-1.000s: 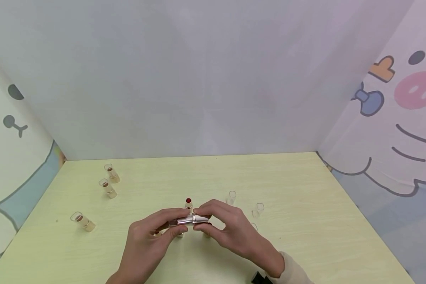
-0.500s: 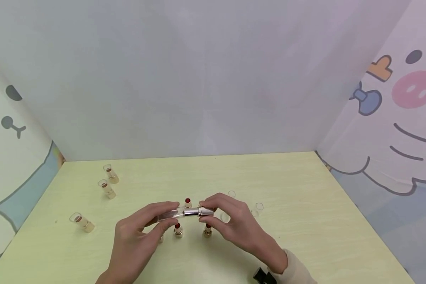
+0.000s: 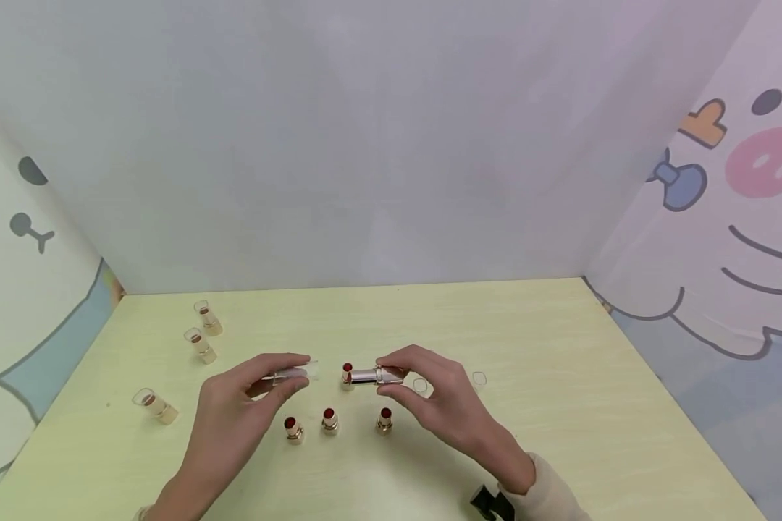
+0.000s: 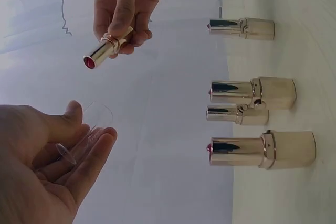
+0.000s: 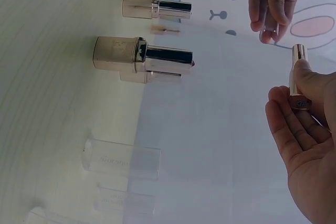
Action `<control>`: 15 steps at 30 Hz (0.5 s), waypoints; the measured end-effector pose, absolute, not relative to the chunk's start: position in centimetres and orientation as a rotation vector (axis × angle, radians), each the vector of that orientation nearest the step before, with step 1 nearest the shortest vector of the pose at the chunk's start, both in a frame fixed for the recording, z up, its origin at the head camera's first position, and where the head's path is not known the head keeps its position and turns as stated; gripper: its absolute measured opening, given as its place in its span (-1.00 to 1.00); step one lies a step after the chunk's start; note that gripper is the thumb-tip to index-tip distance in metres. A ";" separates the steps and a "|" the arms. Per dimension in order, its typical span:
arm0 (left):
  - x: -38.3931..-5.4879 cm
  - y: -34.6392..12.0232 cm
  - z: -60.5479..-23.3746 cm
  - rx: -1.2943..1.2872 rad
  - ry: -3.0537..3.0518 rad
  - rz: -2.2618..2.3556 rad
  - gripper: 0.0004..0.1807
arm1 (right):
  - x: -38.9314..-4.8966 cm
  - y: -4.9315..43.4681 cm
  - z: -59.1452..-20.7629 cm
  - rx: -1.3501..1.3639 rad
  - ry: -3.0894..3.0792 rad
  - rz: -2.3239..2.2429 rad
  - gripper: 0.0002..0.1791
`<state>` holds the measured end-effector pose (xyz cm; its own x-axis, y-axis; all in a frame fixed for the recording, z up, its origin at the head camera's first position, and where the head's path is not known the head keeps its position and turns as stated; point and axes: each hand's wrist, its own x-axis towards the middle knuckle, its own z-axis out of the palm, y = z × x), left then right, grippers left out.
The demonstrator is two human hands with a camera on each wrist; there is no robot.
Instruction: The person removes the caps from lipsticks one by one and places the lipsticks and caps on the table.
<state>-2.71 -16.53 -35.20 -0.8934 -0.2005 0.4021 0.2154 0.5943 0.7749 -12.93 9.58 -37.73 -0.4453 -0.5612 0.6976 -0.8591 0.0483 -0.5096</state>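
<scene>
My left hand (image 3: pixel 234 401) pinches a clear lipstick cap (image 4: pixel 97 118) between thumb and fingers. To its right, my right hand (image 3: pixel 438 394) grips the base of an uncapped lipstick (image 3: pixel 363 376), held sideways with its silver tube pointing at the cap. A gap separates the two. In the left wrist view the red tip sits down inside that tube. Below and behind the hands, several uncapped lipsticks stand upright on the table, among them a left one (image 3: pixel 294 431), a middle one (image 3: pixel 329 422) and a right one (image 3: pixel 384 421).
Three capped lipsticks stand at the table's left: a near one (image 3: pixel 158 409), a middle one (image 3: pixel 202 349) and a far one (image 3: pixel 209 320). Loose clear caps (image 5: pixel 123 159) stand right of the uncapped ones, partly behind my right hand. A black piece (image 3: pixel 491 502) sits at the right sleeve (image 3: pixel 547 492).
The clear cap has come off the lipstick. My left hand has drawn away leftward with the cap, and my right hand has shifted slightly right and up with the lipstick.
</scene>
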 end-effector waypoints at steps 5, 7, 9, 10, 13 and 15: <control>-4.3 -17.5 -36.1 0.002 -2.500 -1.227 -0.73 | -12.9 9.7 -37.8 1.427 -2.052 1.339 -0.59; -4.8 -17.7 -36.4 -0.012 -2.561 -1.215 -0.75 | -12.9 9.8 -37.8 1.430 -2.058 1.334 -0.58; -5.3 -17.8 -36.8 -0.032 -2.629 -1.188 -0.77 | -12.9 9.8 -37.8 1.434 -2.067 1.332 -0.58; -5.6 -17.8 -37.0 -0.038 -2.663 -1.174 -0.78 | -12.9 9.8 -37.8 1.437 -2.071 1.335 -0.58; -6.4 -17.9 -37.5 -0.088 -2.757 -1.075 -0.81 | -13.0 9.7 -37.8 1.444 -2.094 1.334 -0.58; -6.9 -18.1 -37.8 -0.119 -2.820 -0.968 -0.82 | -13.0 9.7 -37.9 1.449 -2.108 1.330 -0.58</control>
